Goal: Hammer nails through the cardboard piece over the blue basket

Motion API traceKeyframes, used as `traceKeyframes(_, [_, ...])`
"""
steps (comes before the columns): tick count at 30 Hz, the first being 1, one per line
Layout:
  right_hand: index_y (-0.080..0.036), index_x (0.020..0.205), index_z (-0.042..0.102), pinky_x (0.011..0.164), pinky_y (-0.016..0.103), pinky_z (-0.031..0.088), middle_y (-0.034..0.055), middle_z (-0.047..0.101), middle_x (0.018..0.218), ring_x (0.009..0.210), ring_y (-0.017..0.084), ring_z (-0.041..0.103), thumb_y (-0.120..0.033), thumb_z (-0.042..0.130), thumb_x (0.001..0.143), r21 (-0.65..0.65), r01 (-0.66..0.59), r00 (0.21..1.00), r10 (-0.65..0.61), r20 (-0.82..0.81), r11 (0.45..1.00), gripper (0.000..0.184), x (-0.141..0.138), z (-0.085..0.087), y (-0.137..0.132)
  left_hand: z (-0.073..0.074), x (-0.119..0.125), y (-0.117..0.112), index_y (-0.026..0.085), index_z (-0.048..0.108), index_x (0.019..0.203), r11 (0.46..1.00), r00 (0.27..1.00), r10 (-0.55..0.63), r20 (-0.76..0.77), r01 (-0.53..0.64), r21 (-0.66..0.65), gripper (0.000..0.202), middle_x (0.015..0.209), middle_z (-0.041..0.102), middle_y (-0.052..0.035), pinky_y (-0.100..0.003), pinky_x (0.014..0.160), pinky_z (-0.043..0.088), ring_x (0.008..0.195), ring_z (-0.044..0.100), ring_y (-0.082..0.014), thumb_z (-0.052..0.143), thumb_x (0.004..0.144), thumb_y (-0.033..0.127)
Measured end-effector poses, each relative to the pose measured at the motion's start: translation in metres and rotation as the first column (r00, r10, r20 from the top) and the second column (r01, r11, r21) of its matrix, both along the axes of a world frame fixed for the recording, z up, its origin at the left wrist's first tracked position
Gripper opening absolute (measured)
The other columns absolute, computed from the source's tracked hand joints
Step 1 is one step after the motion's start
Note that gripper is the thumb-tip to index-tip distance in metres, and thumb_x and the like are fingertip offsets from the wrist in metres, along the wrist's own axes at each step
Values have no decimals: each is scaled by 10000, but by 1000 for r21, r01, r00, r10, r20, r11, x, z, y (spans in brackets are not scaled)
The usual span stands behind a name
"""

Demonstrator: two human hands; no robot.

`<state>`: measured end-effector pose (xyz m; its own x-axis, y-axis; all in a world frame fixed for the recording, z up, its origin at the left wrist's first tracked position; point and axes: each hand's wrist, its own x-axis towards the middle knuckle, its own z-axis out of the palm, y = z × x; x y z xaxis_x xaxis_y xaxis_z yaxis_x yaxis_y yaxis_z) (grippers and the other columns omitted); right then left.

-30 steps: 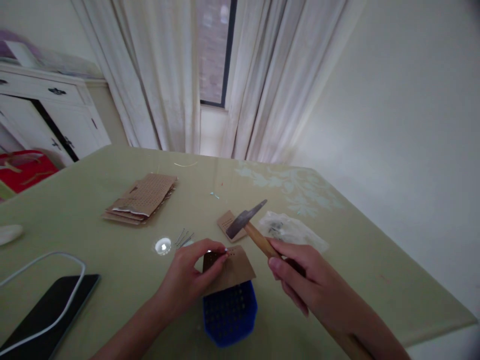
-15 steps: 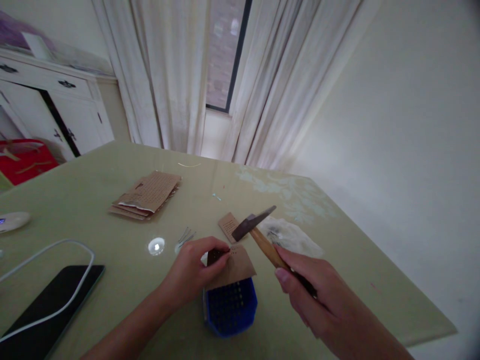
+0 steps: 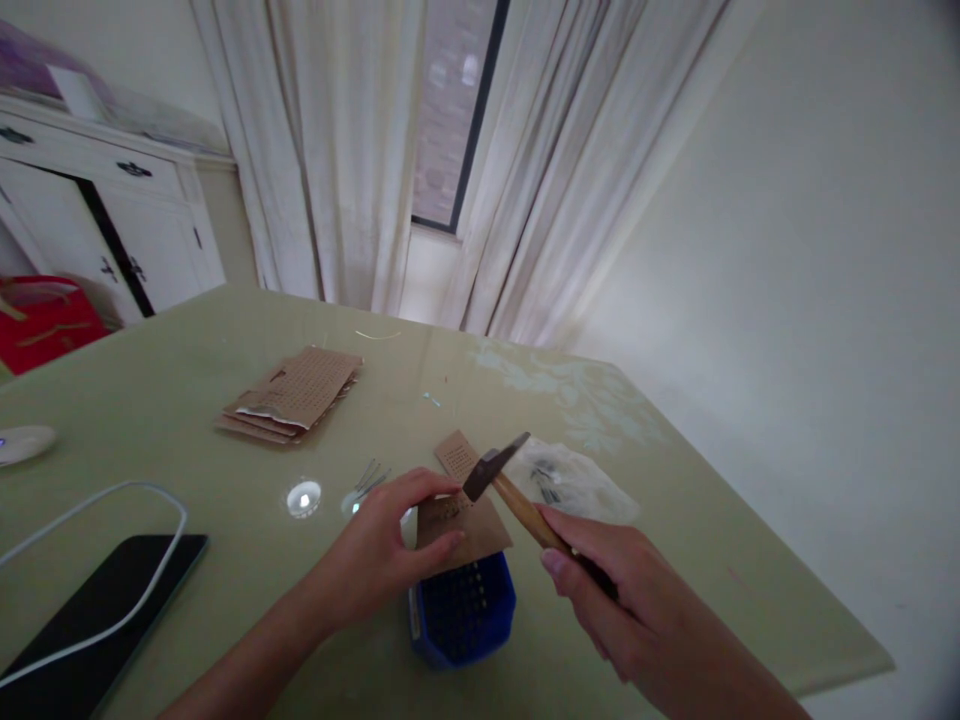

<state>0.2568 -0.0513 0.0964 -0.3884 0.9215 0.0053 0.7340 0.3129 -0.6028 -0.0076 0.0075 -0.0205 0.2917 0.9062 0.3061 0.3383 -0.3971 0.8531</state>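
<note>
Cardboard piece (image 3: 480, 530): brown, marked with small holes; lies tilted over the far part of the blue container, under my left hand and the hammer head.
Blue container (image 3: 496, 622): on the table (image 3: 712, 560) in front of me; rows of small pale spots show in its dark interior.
Black tablet-like device (image 3: 97, 600): flat, at my left; white cable (image 3: 135, 485) loops over it.
Left hand (image 3: 375, 540): thumb and forefinger spread apart on the cardboard piece; I cannot tell whether a nail stands at my forefinger.
Right hand (image 3: 615, 570): clamped around the wooden handle.
Hammer (image 3: 523, 508): head at my left forefinger, above the cardboard piece; contact cannot be confirmed.
Clear plastic bag (image 3: 592, 490): beyond my right hand; dark small contents, too indistinct to identify.
Nails (image 3: 367, 478): loose group, just beyond my left hand.
Smaller cardboard piece (image 3: 454, 450): flat, behind the hammer head, perforated in rows.
White oval device (image 3: 26, 443): at the left edge of view.
Cardboard stack (image 3: 300, 390): several perforated sheets, far left of centre, well apart from my hands.
Background: red bag (image 3: 49, 325), white cabinet (image 3: 180, 210), pale curtains (image 3: 337, 150), narrow window (image 3: 450, 100).
</note>
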Motion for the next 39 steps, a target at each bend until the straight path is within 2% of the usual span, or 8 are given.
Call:
traceKeyframes(5, [-244,1118,699,599,283,452,-35,558,653,550,171,529,-431,497,1126,-27,19,999,-20,-32,999,275,-1,-3,-4,-7,-2,0,255,769,1247,992,999,-34,-38,29,-123,407,1177,834,-88,-400,897,637,1024,790,-284,818,853,346])
traceKeyframes(10, [-221,1098,712,863,342,556,61,760,926,896,242,729,-345,491,1118,9,-42,999,42,6,999,254,-14,-12,-3,-7,-1,1,247,779,1215,985,997,-71,-4,69,-161,359,1117,846,-60,-349,828,637,981,791,-269,804,868,335])
traceKeyframes(13, [-216,1172,727,893,349,575,90,801,1049,988,260,755,-312,501,1109,26,-81,995,80,51,996,254,-16,-16,-1,-4,0,1,248,787,1193,979,996,-83,15,84,-186,327,1066,849,-33,-326,814,630,946,790,-250,790,871,307])
traceKeyframes(23, [-178,1465,648,1034,402,609,146,788,1349,1183,293,775,-259,499,1111,116,-137,983,121,135,984,393,-11,-30,-7,-7,0,2,233,806,1170,969,997,-75,22,79,-235,326,1065,855,-42,-343,837,634,955,790,-259,800,865,347])
traceKeyframes(28, [-175,1531,575,1064,342,587,161,739,1437,1269,271,741,-244,489,1110,241,-113,993,104,50,964,435,-7,-31,-9,-7,0,3,220,794,1194,971,999,-38,-3,37,-237,390,1070,857,-56,-363,841,634,942,792,-266,836,836,367])
traceKeyframes(34, [-198,1281,721,924,376,615,112,823,1115,998,268,785,-252,512,1092,90,-96,995,96,2,991,287,-17,-35,-2,-6,0,1,254,800,1154,972,998,-60,17,63,-228,297,1046,850,-16,-337,829,627,943,787,-243,808,870,341])
traceKeyframes(37, [-198,1071,722,626,267,580,26,729,780,664,179,700,-362,528,1115,-58,17,983,-27,-182,998,258,-12,-37,16,-5,-2,-1,249,791,1144,968,998,-61,-2,59,-245,310,1074,846,-21,-335,841,622,970,786,-248,827,854,354])
traceKeyframes(39, [-200,942,675,385,194,396,-63,544,567,406,100,477,-457,541,1112,-201,68,925,-138,-355,977,337,-7,-45,37,-4,-5,1,250,787,1150,951,995,-96,8,94,-295,329,1115,843,-27,-331,857,621,991,788,-248,834,849,374])
